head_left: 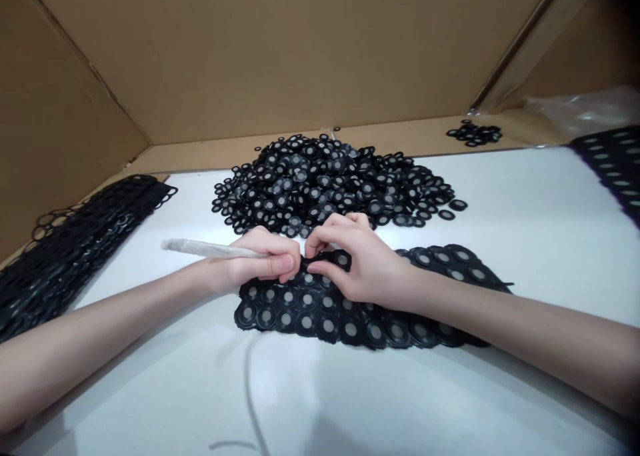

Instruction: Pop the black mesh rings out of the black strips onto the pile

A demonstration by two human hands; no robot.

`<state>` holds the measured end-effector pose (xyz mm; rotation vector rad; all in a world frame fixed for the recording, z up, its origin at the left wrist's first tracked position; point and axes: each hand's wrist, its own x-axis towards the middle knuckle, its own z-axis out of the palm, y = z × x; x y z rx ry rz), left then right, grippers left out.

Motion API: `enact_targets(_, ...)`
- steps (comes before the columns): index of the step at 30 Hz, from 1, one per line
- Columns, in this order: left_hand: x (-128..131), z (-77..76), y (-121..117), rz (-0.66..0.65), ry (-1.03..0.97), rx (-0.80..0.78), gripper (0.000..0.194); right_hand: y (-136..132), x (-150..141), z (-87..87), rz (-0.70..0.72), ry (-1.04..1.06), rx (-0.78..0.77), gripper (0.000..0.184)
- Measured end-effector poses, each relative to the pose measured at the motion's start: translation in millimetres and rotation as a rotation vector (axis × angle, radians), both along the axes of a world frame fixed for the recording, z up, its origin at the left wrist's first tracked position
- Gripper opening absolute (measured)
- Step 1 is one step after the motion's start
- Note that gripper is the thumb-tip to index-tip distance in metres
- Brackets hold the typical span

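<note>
A black rubber sheet (pixel 327 325) moulded with rows of round discs with pale centres lies flat on the white table. Its far edge is lifted between my two hands. My left hand (pixel 265 256) is closed around a white pen-like stick (pixel 205 248), whose rear end points left; its tip is hidden by the fingers at the sheet's edge. With thumb and fingers bent, my right hand (pixel 360 259) pinches the raised edge of the sheet close to the left fingertips. A large heap of loose black discs (pixel 320 183) lies just beyond both hands.
Left stands a stack of black sheets with round holes (pixel 100 233). More disc sheets (pixel 617 163) lie at the far right, near clear plastic film (pixel 590 113). A small disc pile (pixel 474 133) sits at the back right. Cardboard walls (pixel 300 56) enclose the table (pixel 200 389).
</note>
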<state>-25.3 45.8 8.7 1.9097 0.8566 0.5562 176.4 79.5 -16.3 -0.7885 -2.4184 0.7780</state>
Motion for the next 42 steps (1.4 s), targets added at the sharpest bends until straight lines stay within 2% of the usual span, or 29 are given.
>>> enact_targets(8, 1.0, -2.6, 0.9, -0.021, -0.038, -0.053, 0.04, 0.2, 0.2, -0.9, 0.0, -0.019, 0.015, 0.009)
enact_targets(14, -1.4, -5.7, -0.6, 0.114, -0.113, -0.184, 0.041, 0.0, 0.1, -1.0, -0.003, -0.034, -0.004, 0.01)
enact_targets(17, -2.3, -8.9, 0.0, 0.164, -0.192, -0.197, 0.042, 0.0, -0.1, -1.5, 0.004, -0.049, -0.009, 0.011)
enact_targets(23, -2.0, -13.3, -0.1, 0.17, -0.263, -0.2, 0.041, -0.3, -0.3, -2.6, 0.005, -0.039, -0.012, 0.013)
enact_targets(26, -0.5, -9.5, -3.1, 0.16, -0.204, -0.173, 0.038, 0.0, -0.2, -1.9, 0.009, -0.054, -0.015, 0.013)
enact_targets(31, 1.4, -3.7, -6.0, 0.064, -0.038, -0.052, 0.039, 0.2, 1.7, -0.3, 0.004, -0.037, 0.015, 0.01)
enact_targets(36, 0.4, -3.8, -4.5, 0.035, -0.016, -0.048, 0.039, -1.4, 5.4, 2.5, 0.057, -0.01, 0.041, 0.018)
enact_targets(42, 0.4, -3.1, -4.4, 0.05, -0.023, -0.055, 0.036, -1.2, 6.8, 4.1, 0.118, 0.008, 0.046, 0.017)
